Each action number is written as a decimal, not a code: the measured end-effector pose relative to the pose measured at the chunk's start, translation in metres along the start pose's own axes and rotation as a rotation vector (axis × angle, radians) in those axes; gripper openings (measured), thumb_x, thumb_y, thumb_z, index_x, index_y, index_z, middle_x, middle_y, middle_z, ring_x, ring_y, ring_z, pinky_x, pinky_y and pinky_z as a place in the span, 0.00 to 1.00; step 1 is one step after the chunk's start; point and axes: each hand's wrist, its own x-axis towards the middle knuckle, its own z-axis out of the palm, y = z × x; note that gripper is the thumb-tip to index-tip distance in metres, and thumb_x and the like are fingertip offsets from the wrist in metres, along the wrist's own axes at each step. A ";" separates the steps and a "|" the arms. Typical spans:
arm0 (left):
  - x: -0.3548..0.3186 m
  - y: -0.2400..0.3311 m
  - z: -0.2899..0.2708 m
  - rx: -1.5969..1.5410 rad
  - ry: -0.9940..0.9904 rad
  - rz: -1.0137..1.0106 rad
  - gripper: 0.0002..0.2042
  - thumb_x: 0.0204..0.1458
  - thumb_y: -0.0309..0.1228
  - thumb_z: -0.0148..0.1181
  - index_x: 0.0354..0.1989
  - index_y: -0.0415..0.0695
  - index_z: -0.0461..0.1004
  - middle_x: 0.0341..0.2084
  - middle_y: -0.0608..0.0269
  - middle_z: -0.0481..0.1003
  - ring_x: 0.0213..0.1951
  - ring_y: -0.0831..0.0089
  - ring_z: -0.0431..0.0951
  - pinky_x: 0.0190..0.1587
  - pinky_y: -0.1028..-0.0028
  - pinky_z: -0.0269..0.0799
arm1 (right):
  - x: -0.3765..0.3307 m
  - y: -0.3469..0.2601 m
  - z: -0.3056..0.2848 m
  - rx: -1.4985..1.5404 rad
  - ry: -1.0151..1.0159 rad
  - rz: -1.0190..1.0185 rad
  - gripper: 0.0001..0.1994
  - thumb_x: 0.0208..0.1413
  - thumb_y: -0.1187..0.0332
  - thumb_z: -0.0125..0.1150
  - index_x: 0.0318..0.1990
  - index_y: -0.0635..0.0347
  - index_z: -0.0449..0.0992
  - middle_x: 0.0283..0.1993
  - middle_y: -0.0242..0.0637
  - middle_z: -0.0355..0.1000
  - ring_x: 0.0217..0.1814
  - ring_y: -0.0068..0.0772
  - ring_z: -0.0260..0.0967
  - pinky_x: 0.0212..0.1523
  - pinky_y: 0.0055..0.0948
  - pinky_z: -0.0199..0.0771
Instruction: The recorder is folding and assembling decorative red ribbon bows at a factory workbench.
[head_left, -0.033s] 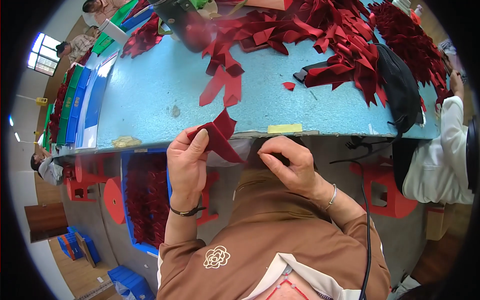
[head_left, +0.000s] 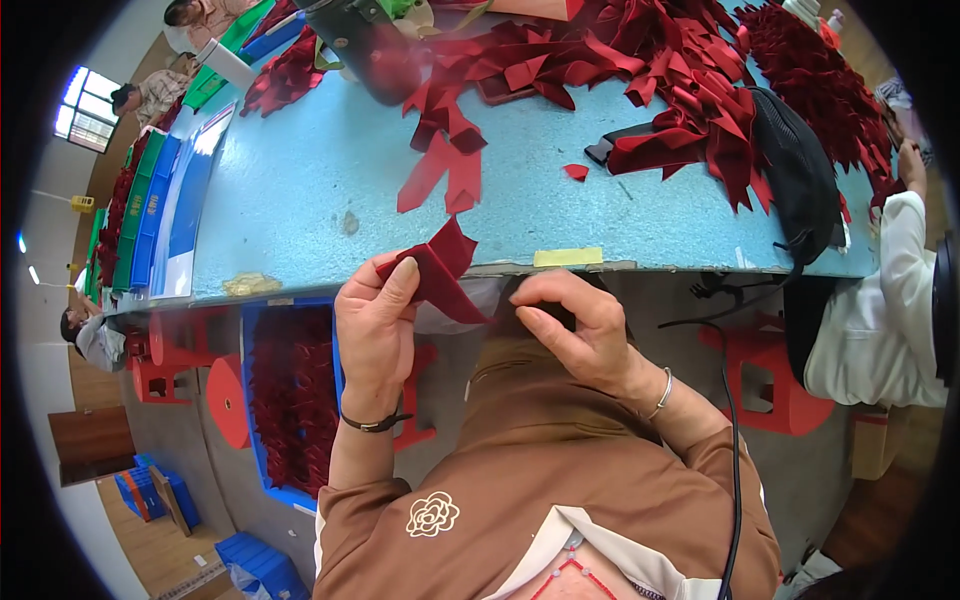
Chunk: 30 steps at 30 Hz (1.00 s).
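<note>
My left hand [head_left: 376, 325] pinches a folded dark red ribbon [head_left: 446, 272] between thumb and fingers, just off the table's near edge. Its notched tails point up and down to the right. To the right of it, my right hand [head_left: 585, 325] has thumb and forefinger curled toward each other, apart from the ribbon's visible cloth. Whatever those fingertips hold, if anything, is too small to make out. Beyond my hands, a lighter red ribbon [head_left: 442, 172] with forked ends lies on the blue table [head_left: 300, 190].
Red ribbons [head_left: 600, 60] heap up at the table's far side. A black bag [head_left: 795, 170] with a dangling strap lies right, a dark cylinder [head_left: 365, 45] stands at the back. A blue crate [head_left: 292, 400] of red pieces sits lower left. Red stools [head_left: 775, 385] and co-workers flank the table.
My right hand's fingertips have shifted very slightly to the left, toward the ribbon. The left hand keeps its hold on the ribbon.
</note>
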 end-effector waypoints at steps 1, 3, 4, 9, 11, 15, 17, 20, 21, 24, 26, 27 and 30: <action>-0.002 0.002 0.001 0.001 0.002 0.000 0.09 0.56 0.25 0.57 0.43 0.33 0.72 0.36 0.57 0.77 0.37 0.74 0.77 0.44 0.75 0.71 | 0.002 -0.005 0.003 0.128 0.038 0.109 0.08 0.52 0.76 0.59 0.40 0.68 0.74 0.40 0.42 0.73 0.43 0.34 0.71 0.45 0.28 0.70; -0.005 0.003 0.004 -0.004 -0.022 -0.008 0.09 0.55 0.25 0.57 0.42 0.33 0.72 0.35 0.58 0.77 0.37 0.75 0.77 0.43 0.76 0.71 | 0.006 -0.011 0.008 0.180 -0.001 0.148 0.13 0.53 0.74 0.60 0.45 0.69 0.72 0.45 0.42 0.72 0.47 0.30 0.69 0.49 0.27 0.68; -0.006 0.001 0.006 -0.004 -0.024 -0.009 0.09 0.55 0.25 0.57 0.42 0.33 0.72 0.35 0.58 0.77 0.37 0.75 0.77 0.43 0.76 0.71 | 0.008 -0.013 0.011 0.215 0.000 0.180 0.13 0.53 0.73 0.60 0.46 0.69 0.72 0.45 0.41 0.72 0.47 0.29 0.69 0.49 0.26 0.68; -0.005 -0.010 0.007 -0.007 -0.026 -0.015 0.09 0.54 0.25 0.59 0.41 0.33 0.73 0.35 0.58 0.78 0.36 0.76 0.76 0.42 0.78 0.71 | 0.018 -0.014 0.021 0.491 -0.076 0.481 0.13 0.55 0.71 0.61 0.46 0.67 0.71 0.45 0.35 0.71 0.44 0.22 0.67 0.47 0.22 0.67; 0.000 -0.014 0.005 -0.015 -0.032 -0.008 0.09 0.54 0.25 0.59 0.41 0.33 0.73 0.35 0.58 0.78 0.36 0.76 0.76 0.42 0.78 0.71 | 0.018 -0.001 0.030 0.816 -0.088 0.546 0.10 0.56 0.70 0.60 0.43 0.65 0.72 0.44 0.32 0.70 0.42 0.17 0.65 0.42 0.19 0.67; 0.017 -0.019 -0.022 -0.016 -0.061 -0.001 0.09 0.54 0.25 0.59 0.41 0.34 0.74 0.34 0.58 0.78 0.36 0.76 0.76 0.42 0.78 0.70 | 0.026 0.027 0.058 0.943 -0.109 0.546 0.08 0.55 0.71 0.60 0.41 0.64 0.73 0.42 0.33 0.71 0.39 0.16 0.65 0.38 0.19 0.66; 0.025 -0.022 -0.027 -0.018 -0.064 0.019 0.09 0.54 0.24 0.59 0.41 0.34 0.73 0.34 0.58 0.78 0.35 0.76 0.76 0.41 0.78 0.70 | 0.030 0.032 0.061 0.891 -0.149 0.618 0.07 0.55 0.72 0.60 0.39 0.65 0.74 0.37 0.34 0.73 0.34 0.17 0.67 0.34 0.19 0.68; 0.024 -0.029 -0.006 -0.040 -0.043 0.036 0.08 0.54 0.23 0.57 0.41 0.33 0.74 0.33 0.58 0.77 0.35 0.76 0.76 0.41 0.78 0.70 | 0.027 0.018 0.037 0.865 -0.067 0.627 0.05 0.54 0.72 0.61 0.35 0.66 0.75 0.30 0.33 0.74 0.28 0.19 0.68 0.31 0.20 0.69; 0.021 -0.035 0.013 -0.060 -0.027 0.025 0.07 0.54 0.22 0.56 0.40 0.33 0.74 0.33 0.59 0.77 0.34 0.76 0.75 0.40 0.78 0.70 | 0.020 0.009 0.020 0.803 -0.058 0.697 0.05 0.53 0.72 0.62 0.33 0.65 0.76 0.28 0.33 0.74 0.27 0.19 0.69 0.29 0.20 0.69; 0.007 -0.049 0.051 0.397 -0.009 0.135 0.08 0.56 0.25 0.54 0.37 0.32 0.75 0.32 0.62 0.76 0.34 0.77 0.73 0.40 0.78 0.68 | 0.006 0.014 -0.022 0.461 -0.035 0.576 0.05 0.49 0.72 0.65 0.30 0.64 0.77 0.23 0.29 0.71 0.24 0.16 0.65 0.24 0.20 0.66; 0.006 -0.076 0.058 0.289 -0.029 0.011 0.10 0.58 0.29 0.53 0.41 0.34 0.73 0.29 0.65 0.72 0.34 0.76 0.72 0.37 0.77 0.68 | -0.019 0.037 -0.026 0.677 0.008 0.653 0.07 0.45 0.68 0.66 0.27 0.62 0.76 0.20 0.26 0.68 0.20 0.15 0.61 0.19 0.21 0.62; -0.004 -0.081 0.049 0.435 -0.044 0.088 0.10 0.56 0.24 0.53 0.43 0.32 0.72 0.31 0.60 0.73 0.36 0.72 0.73 0.38 0.75 0.70 | -0.029 0.021 -0.031 0.636 0.027 0.521 0.07 0.42 0.68 0.66 0.26 0.62 0.76 0.18 0.27 0.67 0.19 0.17 0.61 0.18 0.22 0.61; -0.025 -0.045 0.122 0.189 -0.583 0.564 0.15 0.57 0.29 0.55 0.50 0.36 0.64 0.37 0.54 0.71 0.35 0.67 0.71 0.40 0.69 0.70 | -0.043 -0.078 -0.109 0.612 -0.010 0.432 0.06 0.39 0.73 0.64 0.23 0.65 0.73 0.17 0.28 0.67 0.22 0.17 0.62 0.22 0.24 0.62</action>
